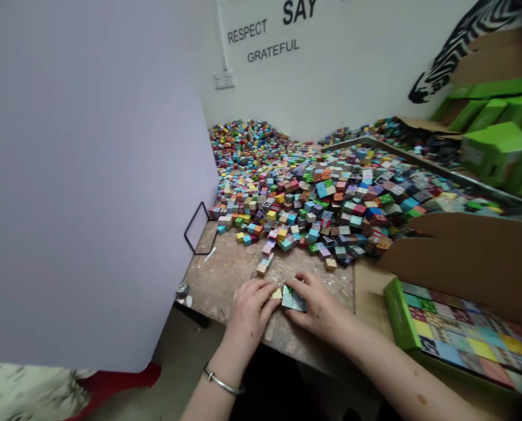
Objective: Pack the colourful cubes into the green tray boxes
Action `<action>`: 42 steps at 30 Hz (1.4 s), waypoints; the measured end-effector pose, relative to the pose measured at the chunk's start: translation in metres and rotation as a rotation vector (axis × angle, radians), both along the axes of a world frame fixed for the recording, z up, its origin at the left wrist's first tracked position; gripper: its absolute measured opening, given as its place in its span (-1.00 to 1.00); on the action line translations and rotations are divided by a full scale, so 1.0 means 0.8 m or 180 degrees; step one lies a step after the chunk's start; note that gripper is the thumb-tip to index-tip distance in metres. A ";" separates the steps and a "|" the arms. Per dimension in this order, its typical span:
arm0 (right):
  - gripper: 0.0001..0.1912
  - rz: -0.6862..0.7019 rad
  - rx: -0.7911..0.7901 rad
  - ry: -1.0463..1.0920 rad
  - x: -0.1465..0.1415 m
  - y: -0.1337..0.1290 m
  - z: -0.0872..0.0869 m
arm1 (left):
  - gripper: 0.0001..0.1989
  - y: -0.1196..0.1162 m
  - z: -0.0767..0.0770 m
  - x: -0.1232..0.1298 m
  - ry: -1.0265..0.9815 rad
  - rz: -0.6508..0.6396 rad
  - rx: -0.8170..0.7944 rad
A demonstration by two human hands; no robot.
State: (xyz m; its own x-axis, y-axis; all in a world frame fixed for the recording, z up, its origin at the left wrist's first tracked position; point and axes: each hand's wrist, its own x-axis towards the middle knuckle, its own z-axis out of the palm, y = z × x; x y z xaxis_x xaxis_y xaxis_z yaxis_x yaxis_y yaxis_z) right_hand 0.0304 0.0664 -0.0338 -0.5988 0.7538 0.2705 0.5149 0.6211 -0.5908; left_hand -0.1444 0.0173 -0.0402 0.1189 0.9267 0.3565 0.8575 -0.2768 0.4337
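Observation:
My left hand (pixel 252 304) pinches a small yellow block (pixel 277 293) between thumb and fingertips near the table's front edge. Just to its right, my right hand (pixel 315 301) is closed around a teal and green patterned block (pixel 293 298), which may be several small blocks side by side. The two held pieces are very close together; whether they touch, I cannot tell. Beyond my hands a short row of blocks (pixel 265 263) reaches out from a large heap of small colourful blocks (pixel 313 193).
A green box (pixel 401 316) packed with patterned blocks stands at the right, its brown cardboard flap (pixel 466 257) raised behind it. More green boxes (pixel 493 152) are stacked farther back. A large pale panel (pixel 89 175) fills the left. A black wire frame (pixel 194 234) stands beside the panel.

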 end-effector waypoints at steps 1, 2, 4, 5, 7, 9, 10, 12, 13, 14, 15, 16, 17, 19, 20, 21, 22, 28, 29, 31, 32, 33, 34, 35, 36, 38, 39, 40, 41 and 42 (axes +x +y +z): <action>-0.68 -0.0070 -0.0017 0.0050 0.010 -0.006 0.006 | -0.76 0.001 -0.001 0.006 0.0002 -0.0045 0.0068; -0.64 -0.0120 -0.0040 0.0110 0.022 -0.014 0.015 | -0.76 0.002 -0.003 0.010 0.0018 -0.0079 0.0165; -0.54 -0.0191 -0.0089 0.0210 0.056 -0.029 0.037 | -0.75 0.007 -0.009 0.015 0.0111 -0.0118 0.0430; -0.50 -0.0256 -0.0084 0.0234 0.078 -0.037 0.048 | -0.74 0.010 -0.013 0.016 0.0181 -0.0133 0.0574; -0.47 -0.0518 0.0024 0.0187 0.132 -0.051 0.068 | -0.70 0.017 -0.018 0.018 0.0392 -0.0236 0.0795; -0.49 -0.0992 0.0248 0.0049 0.196 -0.060 0.078 | -0.66 0.022 -0.017 0.025 0.0447 -0.0218 0.0984; -0.50 -0.1255 0.0359 -0.0053 0.230 -0.063 0.079 | -0.65 0.023 -0.014 0.031 0.0432 -0.0232 0.1061; -0.50 -0.1742 0.0493 -0.0298 0.295 -0.063 0.071 | -0.65 0.023 -0.004 0.051 0.0371 -0.0372 0.1175; -0.49 -0.1900 0.0574 -0.0451 0.323 -0.061 0.065 | -0.66 0.023 0.002 0.064 0.0385 -0.0473 0.1200; -0.49 -0.2033 0.0641 -0.0639 0.346 -0.058 0.057 | -0.67 0.022 0.009 0.078 0.0435 -0.0552 0.1224; -0.49 -0.2118 0.0707 -0.0823 0.363 -0.055 0.049 | -0.68 0.022 0.016 0.092 0.0509 -0.0597 0.1251; -0.49 -0.2164 0.0764 -0.0995 0.375 -0.052 0.042 | -0.69 0.023 0.023 0.106 0.0591 -0.0614 0.1286; -0.50 -0.2183 0.0807 -0.1129 0.382 -0.049 0.035 | -0.69 0.024 0.030 0.120 0.0673 -0.0627 0.1331; -0.50 -0.2163 0.0869 -0.1195 0.384 -0.046 0.024 | -0.68 0.027 0.041 0.145 0.0773 -0.0765 0.1424; -0.48 -0.2138 0.0898 -0.1133 0.382 -0.046 0.020 | -0.67 0.029 0.046 0.158 0.0750 -0.0900 0.1440; -0.46 -0.2112 0.0923 -0.1028 0.378 -0.045 0.016 | -0.66 0.031 0.051 0.170 0.0694 -0.1059 0.1419; -0.45 -0.2088 0.0937 -0.0909 0.375 -0.045 0.013 | -0.66 0.032 0.054 0.182 0.0624 -0.1237 0.1363; -0.37 -0.2184 0.0957 -0.0766 0.369 -0.053 0.012 | -0.53 0.035 0.066 0.256 0.0771 -0.2159 0.0884; -0.39 -0.2277 0.0985 -0.0866 0.371 -0.057 0.016 | -0.49 0.036 0.069 0.266 0.0855 -0.2253 0.0779; -0.54 -0.2464 0.1016 -0.1101 0.374 -0.065 0.026 | -0.44 0.038 0.073 0.284 0.0956 -0.2368 0.0578; -0.64 -0.2538 0.1023 -0.1191 0.376 -0.068 0.031 | -0.42 0.039 0.075 0.293 0.0972 -0.2409 0.0506; -0.72 -0.2593 0.1028 -0.1248 0.377 -0.069 0.036 | -0.40 0.041 0.076 0.301 0.0974 -0.2451 0.0461; -0.75 -0.2632 0.1040 -0.1275 0.377 -0.070 0.040 | -0.38 0.042 0.076 0.309 0.0964 -0.2487 0.0443; -0.74 -0.2673 0.1058 -0.1296 0.376 -0.068 0.044 | -0.36 0.044 0.075 0.317 0.0952 -0.2522 0.0445; -0.73 -0.2724 0.1080 -0.1320 0.374 -0.065 0.046 | -0.33 0.045 0.073 0.324 0.0934 -0.2548 0.0458; -0.74 -0.2799 0.1093 -0.1400 0.369 -0.054 0.047 | -0.30 0.047 0.067 0.336 0.0891 -0.2573 0.0480; -0.76 -0.2824 0.1067 -0.1440 0.366 -0.048 0.046 | -0.29 0.048 0.064 0.340 0.0865 -0.2572 0.0477; -0.78 -0.2849 0.1015 -0.1451 0.364 -0.042 0.044 | -0.29 0.048 0.061 0.343 0.0840 -0.2568 0.0462; -0.80 -0.2871 0.0941 -0.1417 0.362 -0.037 0.043 | -0.29 0.048 0.058 0.345 0.0830 -0.2573 0.0427; -0.82 -0.2906 0.0861 -0.1331 0.361 -0.033 0.042 | -0.28 0.048 0.057 0.345 0.0832 -0.2586 0.0371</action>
